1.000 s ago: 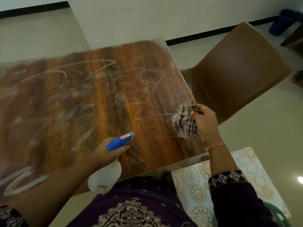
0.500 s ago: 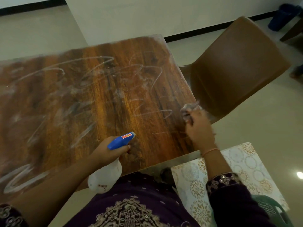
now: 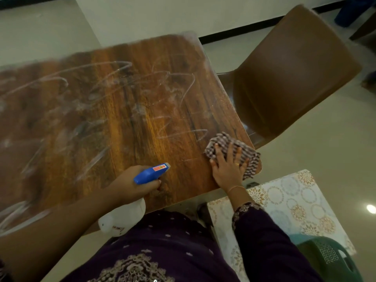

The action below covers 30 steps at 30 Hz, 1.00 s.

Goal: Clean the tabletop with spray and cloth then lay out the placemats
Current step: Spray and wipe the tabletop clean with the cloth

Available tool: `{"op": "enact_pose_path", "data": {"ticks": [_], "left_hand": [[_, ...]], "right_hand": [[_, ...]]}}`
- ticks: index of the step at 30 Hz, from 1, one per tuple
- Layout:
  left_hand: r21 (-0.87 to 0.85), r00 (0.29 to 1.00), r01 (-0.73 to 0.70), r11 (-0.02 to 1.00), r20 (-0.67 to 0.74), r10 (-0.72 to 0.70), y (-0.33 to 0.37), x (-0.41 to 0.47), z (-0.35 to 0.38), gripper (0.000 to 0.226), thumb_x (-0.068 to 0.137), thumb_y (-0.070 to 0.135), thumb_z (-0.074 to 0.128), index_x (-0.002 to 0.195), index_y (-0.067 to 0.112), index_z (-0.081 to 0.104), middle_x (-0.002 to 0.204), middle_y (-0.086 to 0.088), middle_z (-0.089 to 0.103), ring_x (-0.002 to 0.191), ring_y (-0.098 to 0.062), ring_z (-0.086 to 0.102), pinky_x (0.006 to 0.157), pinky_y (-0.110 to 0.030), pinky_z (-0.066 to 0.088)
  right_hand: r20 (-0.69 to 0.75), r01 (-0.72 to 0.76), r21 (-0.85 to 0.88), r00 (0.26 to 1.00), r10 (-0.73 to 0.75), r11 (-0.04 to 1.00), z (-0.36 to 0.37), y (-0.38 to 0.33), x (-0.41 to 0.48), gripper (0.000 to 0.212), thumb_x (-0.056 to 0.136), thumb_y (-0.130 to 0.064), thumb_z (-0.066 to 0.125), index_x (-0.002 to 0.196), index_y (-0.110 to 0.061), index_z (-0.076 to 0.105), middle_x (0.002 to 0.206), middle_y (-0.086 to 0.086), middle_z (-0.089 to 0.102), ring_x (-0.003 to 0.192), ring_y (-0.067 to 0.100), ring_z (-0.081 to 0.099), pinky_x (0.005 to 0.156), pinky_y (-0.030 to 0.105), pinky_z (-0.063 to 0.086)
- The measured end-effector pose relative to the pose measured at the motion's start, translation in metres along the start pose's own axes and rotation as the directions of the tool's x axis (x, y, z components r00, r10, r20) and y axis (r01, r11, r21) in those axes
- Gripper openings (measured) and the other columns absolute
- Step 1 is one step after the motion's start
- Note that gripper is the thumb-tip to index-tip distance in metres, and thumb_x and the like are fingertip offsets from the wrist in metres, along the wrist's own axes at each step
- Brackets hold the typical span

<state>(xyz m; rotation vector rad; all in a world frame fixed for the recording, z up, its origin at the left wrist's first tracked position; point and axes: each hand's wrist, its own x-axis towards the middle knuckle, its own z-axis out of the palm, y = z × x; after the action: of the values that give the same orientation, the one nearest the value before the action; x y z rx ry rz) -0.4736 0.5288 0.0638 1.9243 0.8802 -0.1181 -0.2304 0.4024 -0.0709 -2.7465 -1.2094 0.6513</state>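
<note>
On streaked wood-grain tabletop [image 3: 126, 110], right hand [image 3: 227, 169] flat on crumpled checked cloth [image 3: 234, 149], left hand [image 3: 130, 188] gripping spray bottle [image 3: 130, 212].

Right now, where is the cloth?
In the head view, the cloth lies on the tabletop's near right corner under the right hand, by the brown chair.

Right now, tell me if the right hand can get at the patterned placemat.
Probably yes: the placemat lies uncovered close by the right hand, which presses flat on the checked cloth.
</note>
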Motion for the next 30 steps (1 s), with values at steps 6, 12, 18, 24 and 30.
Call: {"op": "enact_pose_path", "data": {"ticks": [6,12,18,24,30], "left_hand": [[0.028,1.000,0.003,1.000,0.014,-0.004,0.017,0.007,0.008,0.053,0.061,0.054,0.050,0.072,0.004,0.061,0.056,0.000,0.059,0.049,-0.007,0.051,0.051,-0.018,0.041],[0.107,1.000,0.012,0.994,-0.022,-0.010,0.026,0.016,0.010,0.041,0.072,0.041,0.057,0.075,0.000,0.062,0.067,-0.017,0.066,0.056,-0.025,0.061,0.060,-0.035,0.052],[0.097,0.998,0.030,0.995,0.050,-0.035,0.028,0.018,0.008,0.046,0.068,0.044,0.057,0.079,0.000,0.062,0.069,-0.017,0.065,0.062,-0.032,0.062,0.058,-0.031,0.051],[0.067,0.998,0.069,0.995,-0.013,-0.069,0.021,0.011,0.001,0.037,0.074,0.040,0.061,0.078,0.004,0.065,0.069,-0.010,0.069,0.060,-0.022,0.066,0.061,-0.033,0.055],[0.019,0.996,0.087,0.996,-0.021,-0.086,0.019,0.006,-0.001,0.036,0.072,0.043,0.057,0.074,0.008,0.066,0.069,-0.004,0.070,0.056,-0.016,0.064,0.055,-0.023,0.051]], "right_hand": [[-0.009,-0.123,-0.103,0.992,0.122,0.987,-0.018,0.020,0.008,0.054,0.101,-0.046,0.022,0.151,-0.041,0.002,0.160,0.015,-0.004,0.146,0.035,-0.001,0.114,0.057,0.008],[-0.001,-0.106,-0.098,0.994,0.106,0.990,-0.024,0.024,0.005,0.052,0.102,-0.041,0.020,0.151,-0.040,0.004,0.161,0.012,0.001,0.147,0.032,0.004,0.114,0.056,0.012],[-0.061,-0.095,-0.078,0.994,0.090,0.992,-0.022,0.029,0.002,0.057,0.099,-0.045,0.031,0.151,-0.038,0.009,0.161,0.009,0.007,0.146,0.033,0.010,0.110,0.057,0.017],[-0.066,-0.155,0.054,0.985,0.158,0.987,-0.017,0.011,0.005,0.053,0.101,-0.039,0.028,0.151,-0.038,0.011,0.161,-0.003,0.006,0.146,0.030,0.005,0.112,0.058,0.008],[0.014,0.240,0.049,0.970,-0.241,0.970,0.010,-0.056,-0.022,0.053,0.100,-0.035,0.027,0.151,-0.038,0.012,0.160,-0.008,-0.001,0.147,0.025,-0.008,0.111,0.057,-0.013]]}}
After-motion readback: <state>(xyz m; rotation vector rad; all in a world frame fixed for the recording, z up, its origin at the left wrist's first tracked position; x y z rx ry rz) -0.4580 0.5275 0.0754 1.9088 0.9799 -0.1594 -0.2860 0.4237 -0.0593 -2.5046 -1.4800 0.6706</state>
